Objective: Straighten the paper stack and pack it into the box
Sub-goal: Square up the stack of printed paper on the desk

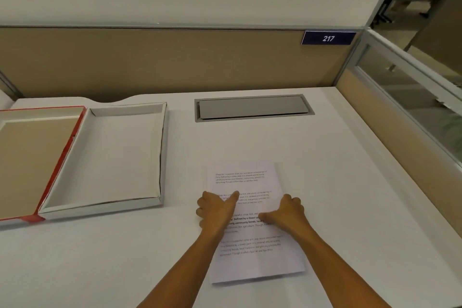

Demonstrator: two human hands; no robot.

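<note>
At the far left of the white desk (350, 182) lies a shallow cardboard lid with a red outer edge and a tan inside (32, 157), open side up. Touching its right side sits the shallow white cardboard box (112, 155), also open side up, with nothing in it. To the right of the white box, and nearer the person, lies the stack of white printed paper sheets (252, 245), flat on the desk and a little skewed, its far end tilted toward the left; it is well apart from the box.

The left hand (216, 210) rests on the stack's left edge, fingers curled down over the side and the thumb stretched out across the top sheet. The right hand (287, 212) sits on the stack's right edge, fingers bent over that side and the thumb lying on the printed page. Both hands press the stack between them rather than closing around it.

Beyond the stack, toward the back of the desk, a grey rectangular cable hatch (253, 107) is set into the surface. Above and right of it, on the tan partition (150, 62), hangs a dark blue plate marked 217 (328, 38).
</note>
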